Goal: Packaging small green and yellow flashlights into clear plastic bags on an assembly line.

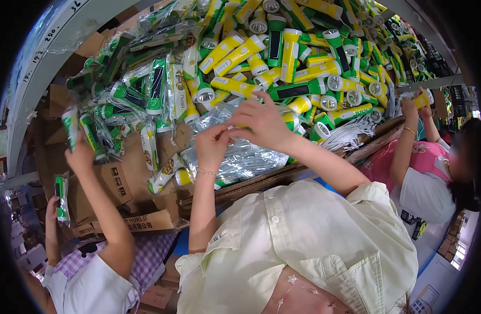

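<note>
My right hand (264, 123) is closed over a yellow-and-green flashlight (291, 120), whose lamp end sticks out to the right of my fingers. My left hand (211, 147) meets it at the other end, thumb and fingertips pinched on a small white bit (230, 127), perhaps part of a cord; its shape is mostly hidden. Beneath both hands lies a stack of clear plastic bags (245, 165). To the right of them is a bundle of thin white cords (350, 133).
A heap of loose yellow-and-green flashlights (298, 57) fills the far side. Bagged flashlights (155, 86) pile up at left, above cardboard (107, 183). A co-worker's hand (80, 152) at left lifts a bagged flashlight; at right another co-worker holds a yellow flashlight (422, 98).
</note>
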{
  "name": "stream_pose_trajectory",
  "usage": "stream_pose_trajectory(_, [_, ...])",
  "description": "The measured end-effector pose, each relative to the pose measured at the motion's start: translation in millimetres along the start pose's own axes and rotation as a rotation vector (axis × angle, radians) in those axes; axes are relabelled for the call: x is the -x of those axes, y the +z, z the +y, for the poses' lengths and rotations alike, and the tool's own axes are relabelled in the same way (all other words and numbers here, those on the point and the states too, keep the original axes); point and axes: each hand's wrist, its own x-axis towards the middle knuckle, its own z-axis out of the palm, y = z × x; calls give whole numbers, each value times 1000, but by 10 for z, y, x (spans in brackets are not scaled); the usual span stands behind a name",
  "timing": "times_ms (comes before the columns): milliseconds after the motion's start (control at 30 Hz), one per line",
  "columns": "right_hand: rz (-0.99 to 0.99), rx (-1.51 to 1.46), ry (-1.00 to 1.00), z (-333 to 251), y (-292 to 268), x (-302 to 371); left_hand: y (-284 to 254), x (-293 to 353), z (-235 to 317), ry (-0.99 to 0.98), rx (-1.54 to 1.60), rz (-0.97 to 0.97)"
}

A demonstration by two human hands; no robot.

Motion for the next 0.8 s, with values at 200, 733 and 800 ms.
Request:
stream_pose_trajectory(200, [-68,-35,-50,-19,110,-101,-62,95,152,11,-86,89])
stream_pose_trajectory(733, [-90,-140,289,430,85,-75,-3418,-460,532,325,-283,1195])
stream_pose_trajectory(800, [-246,-170,256,402,125,145,-3661,-630,515,214,-543,1249])
